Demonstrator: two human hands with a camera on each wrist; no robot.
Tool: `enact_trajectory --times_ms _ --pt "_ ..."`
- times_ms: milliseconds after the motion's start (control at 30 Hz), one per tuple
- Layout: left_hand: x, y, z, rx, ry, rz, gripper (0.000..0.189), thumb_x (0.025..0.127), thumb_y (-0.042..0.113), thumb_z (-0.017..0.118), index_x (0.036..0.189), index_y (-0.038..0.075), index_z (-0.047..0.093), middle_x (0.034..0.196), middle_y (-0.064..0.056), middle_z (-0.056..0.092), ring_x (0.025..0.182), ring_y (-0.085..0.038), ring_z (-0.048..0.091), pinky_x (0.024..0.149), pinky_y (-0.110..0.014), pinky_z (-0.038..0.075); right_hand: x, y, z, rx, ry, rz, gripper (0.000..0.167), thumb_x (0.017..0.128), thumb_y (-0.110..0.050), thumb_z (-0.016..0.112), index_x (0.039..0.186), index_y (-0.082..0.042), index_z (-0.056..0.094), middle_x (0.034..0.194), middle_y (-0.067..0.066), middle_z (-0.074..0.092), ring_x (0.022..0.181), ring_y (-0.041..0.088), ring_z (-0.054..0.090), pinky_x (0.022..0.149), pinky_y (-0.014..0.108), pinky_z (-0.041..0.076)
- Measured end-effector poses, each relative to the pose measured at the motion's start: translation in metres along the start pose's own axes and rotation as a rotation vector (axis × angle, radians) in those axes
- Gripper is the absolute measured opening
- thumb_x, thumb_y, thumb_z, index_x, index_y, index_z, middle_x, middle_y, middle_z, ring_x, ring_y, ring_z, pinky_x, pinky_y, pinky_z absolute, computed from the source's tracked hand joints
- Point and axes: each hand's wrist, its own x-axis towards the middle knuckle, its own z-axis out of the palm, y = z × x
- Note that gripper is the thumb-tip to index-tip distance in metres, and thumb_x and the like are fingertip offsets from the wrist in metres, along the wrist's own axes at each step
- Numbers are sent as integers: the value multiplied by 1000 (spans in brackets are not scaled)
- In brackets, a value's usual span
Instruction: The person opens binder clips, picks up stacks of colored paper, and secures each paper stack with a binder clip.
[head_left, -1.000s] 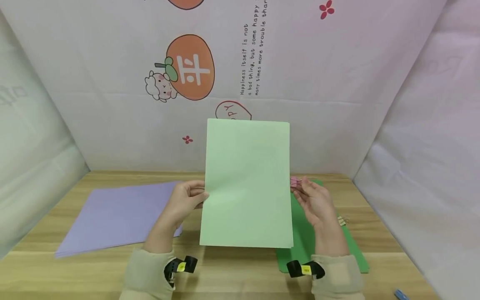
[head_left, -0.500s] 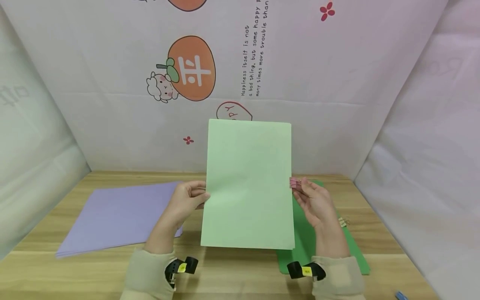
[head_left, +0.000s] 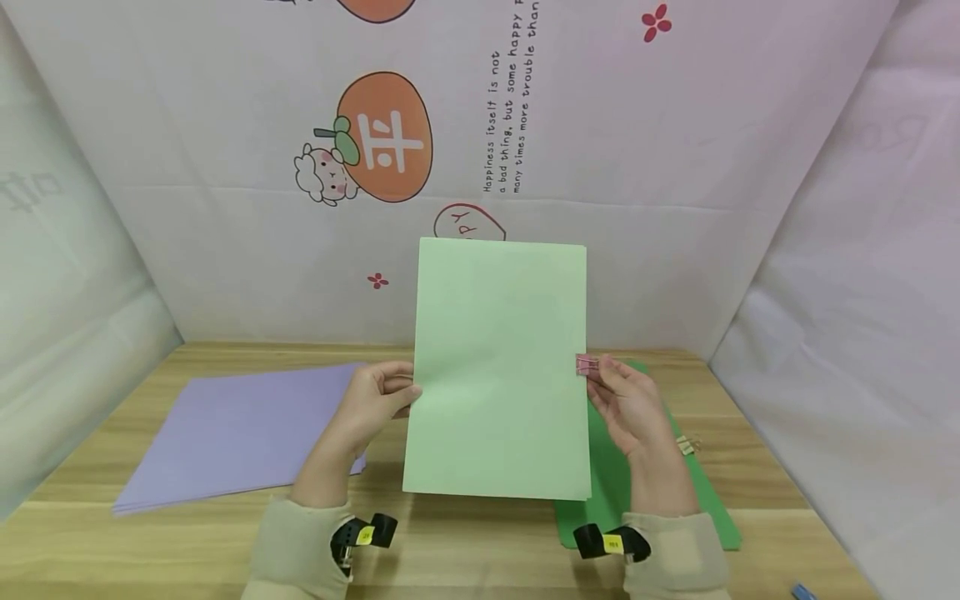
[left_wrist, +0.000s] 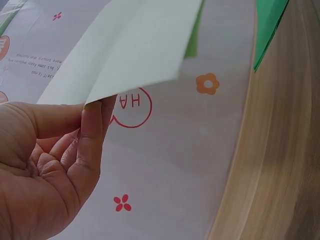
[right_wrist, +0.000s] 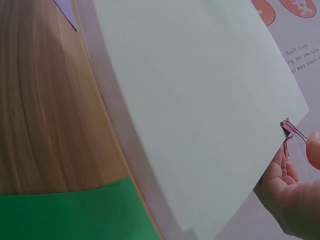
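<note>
A light green stack of paper (head_left: 498,367) is held upright above the table, its sheets slightly uneven at the lower right corner. At its left edge my left hand (head_left: 378,400) pinches it between thumb and fingers; the left wrist view shows the thumb (left_wrist: 60,119) against the near face. My right hand (head_left: 630,404) holds a pink binder clip (head_left: 587,365) by its wire handles at the paper's right edge. In the right wrist view the pink clip (right_wrist: 287,128) sits over that edge, with its handles spread apart.
Purple paper (head_left: 240,437) lies on the table at the left. Dark green paper (head_left: 611,475) lies at the right, partly hidden, with a yellow binder clip (head_left: 686,445) on its edge. A small blue object (head_left: 803,592) is at the front right. A printed white cloth (head_left: 637,167) stands behind.
The pink binder clip has moved slightly left, from beside the paper's right edge to overlapping it. The paper has shifted slightly right in view, along with the background. Both hands keep their grips.
</note>
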Motion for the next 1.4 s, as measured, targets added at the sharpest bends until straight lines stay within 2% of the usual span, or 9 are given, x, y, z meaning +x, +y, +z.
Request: enact_trajectory --times_ms 233,433,767,933,1067,1267,1400 --pt "-1 0 -2 17 -2 1 45 98 4 59 141 -6 49 132 -25 62 108 -22 66 93 -41 57 1 1 1 -9 -22 -12 18 100 -30 55 101 -14 62 90 -9 65 84 2 60 81 11 52" --pt "0 -2 -4 24 -9 -1 46 98 4 60 141 -5 49 128 -23 65 108 -23 66 91 -38 58 1 3 3 -12 -27 -19 18 99 -33 59 95 -18 67 87 -8 66 80 3 62 78 12 53" --pt "-1 -5 -11 60 -11 -12 44 98 3 59 140 -7 49 124 -24 66 95 -15 65 88 -38 59 5 9 4 -121 -53 0 18 100 -33 58 102 -17 65 93 -12 68 87 3 61 86 15 52" --pt "-1 -9 -12 75 -15 -20 44 99 3 58 140 -7 49 123 -24 66 100 -19 65 90 -40 58 9 14 3 -138 -75 10 15 100 -32 60 101 -18 67 93 -12 69 90 4 62 87 16 52" --pt "0 -11 -13 77 -19 -45 45 99 3 58 141 -7 48 125 -24 65 104 -21 65 91 -41 58 11 17 2 -176 -89 21 19 100 -30 61 107 -14 65 94 -12 70 93 5 63 89 17 52" --pt "2 -17 -12 84 -41 -72 46 98 1 59 142 -7 46 128 -26 63 103 -22 65 92 -44 57 16 23 1 -241 -94 40 34 99 -31 63 120 -4 60 96 -11 70 94 6 63 89 18 52" --pt "2 -20 -14 96 -48 -82 48 98 1 58 143 -7 44 129 -26 62 111 -29 65 93 -43 57 19 27 0 -278 -95 48 44 98 -32 63 127 0 57 98 -10 68 93 7 64 88 19 53"
